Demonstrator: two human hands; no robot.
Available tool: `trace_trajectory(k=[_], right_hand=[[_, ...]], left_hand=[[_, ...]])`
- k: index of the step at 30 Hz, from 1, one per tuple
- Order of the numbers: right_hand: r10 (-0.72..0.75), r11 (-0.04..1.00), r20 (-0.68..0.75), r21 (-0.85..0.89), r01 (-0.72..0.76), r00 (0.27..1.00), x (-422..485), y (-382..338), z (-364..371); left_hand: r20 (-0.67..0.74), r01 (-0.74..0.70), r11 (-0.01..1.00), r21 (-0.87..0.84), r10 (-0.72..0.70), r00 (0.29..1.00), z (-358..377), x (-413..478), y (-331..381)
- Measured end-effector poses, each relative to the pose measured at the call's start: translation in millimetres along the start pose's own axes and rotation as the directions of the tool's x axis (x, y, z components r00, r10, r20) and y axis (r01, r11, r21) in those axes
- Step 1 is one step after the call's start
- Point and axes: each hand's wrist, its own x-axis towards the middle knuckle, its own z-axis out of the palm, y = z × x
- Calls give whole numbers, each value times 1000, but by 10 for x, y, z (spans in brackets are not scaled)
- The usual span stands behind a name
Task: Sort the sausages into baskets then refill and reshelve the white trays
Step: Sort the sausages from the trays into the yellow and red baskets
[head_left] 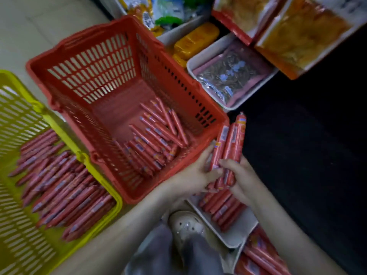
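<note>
My left hand and right hand both grip a tilted bundle of sausages, held over the white tray. It sits just beside the red basket at that basket's near corner rim. Bare dark floor lies open on the right. A tray of seed packets stands beyond the bundle. My shoe crowds the white tray's left edge, and the yellow basket flanks the red one.
</note>
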Motion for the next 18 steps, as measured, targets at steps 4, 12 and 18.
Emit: trace_trajectory(k=[4,12,18], right_hand=[[92,995,-93,51,-87,991,19,442,-410],[122,954,-289,-229,-193,949,329,1106,-1045],[-22,821,-332,-545,-173,943,453,1380,-1122]], left_hand=[[-81,94,985,147,-83,993,103,134,-549],[-248,218,581,784,-28,968,-114,475,-1137],[-332,333,156,930,-34,943,-251,734,-1304]])
